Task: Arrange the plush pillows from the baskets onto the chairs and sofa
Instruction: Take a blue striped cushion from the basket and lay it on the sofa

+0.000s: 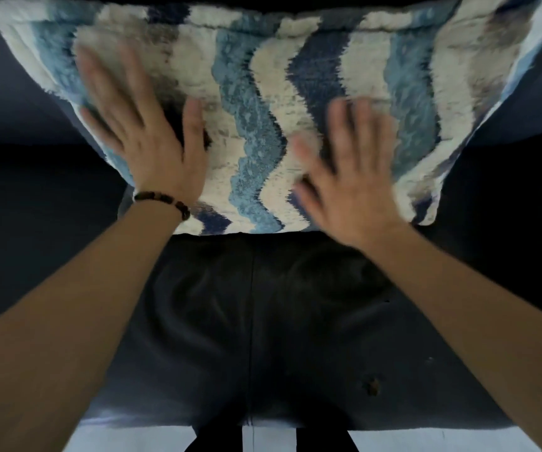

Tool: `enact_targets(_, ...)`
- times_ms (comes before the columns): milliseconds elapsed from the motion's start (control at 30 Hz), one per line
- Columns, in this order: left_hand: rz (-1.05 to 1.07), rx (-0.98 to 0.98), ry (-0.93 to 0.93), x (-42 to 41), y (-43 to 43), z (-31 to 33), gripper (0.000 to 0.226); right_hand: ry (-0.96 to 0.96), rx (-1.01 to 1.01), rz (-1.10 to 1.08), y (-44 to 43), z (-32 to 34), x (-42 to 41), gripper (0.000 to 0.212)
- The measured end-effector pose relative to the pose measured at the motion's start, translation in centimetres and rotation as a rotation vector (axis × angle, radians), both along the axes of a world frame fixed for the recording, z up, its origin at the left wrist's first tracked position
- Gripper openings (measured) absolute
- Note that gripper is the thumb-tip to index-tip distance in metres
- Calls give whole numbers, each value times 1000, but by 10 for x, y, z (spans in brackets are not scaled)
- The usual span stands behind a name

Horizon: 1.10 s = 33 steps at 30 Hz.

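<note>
One striped plush pillow [295,102], two bare hands, left hand [145,132] and right hand [351,177], one beaded bracelet [162,199], one dark seat cushion [263,321]

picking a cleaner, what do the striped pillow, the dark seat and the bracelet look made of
Striped pillow: plush, shaggy pile fabric; fuzzy fibres in wavy blue, navy and cream bands.
Dark seat: dark upholstery with a stitched seam and soft creases; matte cloth or leather-like, too dim to tell.
Bracelet: round dark brown beads, possibly wood.

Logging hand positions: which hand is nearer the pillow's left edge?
Left. The left hand lies flat on the pillow near its left edge; the right hand sits right of the pillow's centre.
</note>
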<state>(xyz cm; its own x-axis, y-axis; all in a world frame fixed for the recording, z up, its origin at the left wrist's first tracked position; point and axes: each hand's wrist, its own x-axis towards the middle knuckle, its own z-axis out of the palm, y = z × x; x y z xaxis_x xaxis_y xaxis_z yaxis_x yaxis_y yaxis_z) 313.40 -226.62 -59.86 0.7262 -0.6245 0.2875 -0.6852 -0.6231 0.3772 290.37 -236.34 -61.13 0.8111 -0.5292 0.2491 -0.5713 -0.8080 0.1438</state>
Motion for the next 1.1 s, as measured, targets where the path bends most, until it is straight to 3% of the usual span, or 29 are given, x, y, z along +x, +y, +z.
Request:
enact_targets(100, 204, -78, 188, -34, 21, -22, 80, 134, -55, 247, 26, -41, 13, 73)
enact_targets(167, 163, -18, 216, -40, 32, -39, 83, 199, -145, 320, 0, -58, 2, 87)
enact_targets(267, 15, 53, 172, -19, 40, -51, 84, 235, -198, 282, -45, -51, -52, 87)
enact_targets(400, 45, -22, 276, -20, 60, -45, 88, 92, 42, -96, -11, -42, -92, 88)
enact_targets(533, 461, -170, 871, -53, 68, -53, 92, -289, 449, -686, 27, -47, -65, 121)
enact_targets(633, 519, -70, 969, -51, 49, -60, 82, -376, 725, -824, 16, -61, -47, 129)
enact_targets(767, 443, -67, 917, -57, 51, -54, 80, -437, 800, -790, 21, -54, -55, 123)
enact_targets(867, 196, -25, 877, -87, 83, -22, 71, -390, 878, -698, 49, -24, -76, 97)
enact_targets(967, 25, 62, 911, -123, 115, 35, 65, -297, 895, -623, 86, 26, -87, 76)
enact_targets(1100, -30, 138, 1021, -141, 152, 151, 57, -304, 1037, -641, 127, 141, -95, 73)
